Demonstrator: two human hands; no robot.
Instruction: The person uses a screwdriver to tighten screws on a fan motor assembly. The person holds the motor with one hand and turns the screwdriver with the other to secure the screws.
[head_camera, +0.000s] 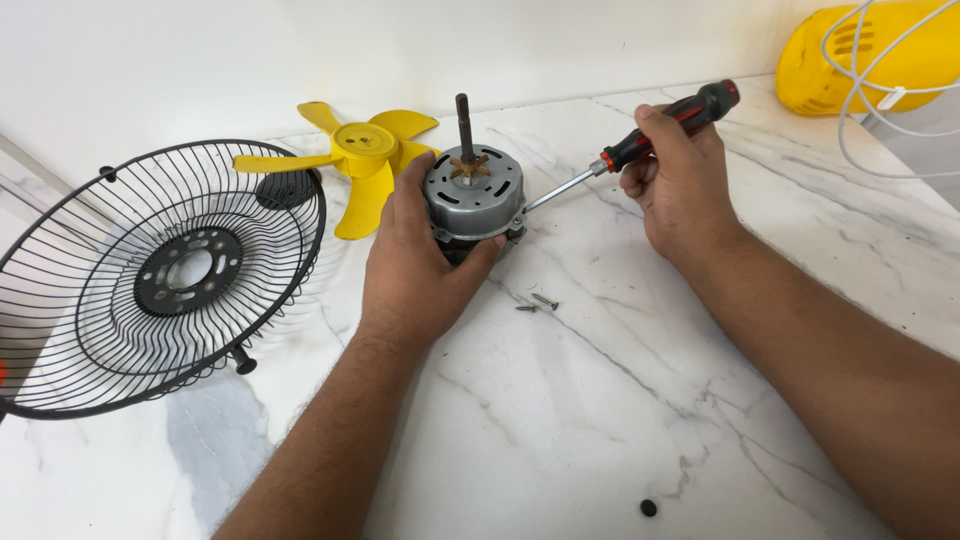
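Fan motor under disassembly, seen from the head camera. The grey fan motor (473, 200) stood on the white marble table (560, 400), shaft pointing up, just in front of the yellow fan blade (362, 160). The left hand (415, 265) wrapped the motor's near side, its grip closed around the casing to keep it from turning. The right hand (680, 180) was closed on the red-and-black handle of a screwdriver (640, 145), whose tip met a mounting lug at the motor's right edge; whether the tip sat in a screw head could not quite be made out. Two loose screws (537, 303) lay on the table just in front of the motor. The black wire fan guard (160, 280) rested well apart on the left, a yellow housing (870, 55) at the far right. The step in hand was judged to be work on a casing screw; the next move would call for the driver kept square to the screw and the motor held firm.
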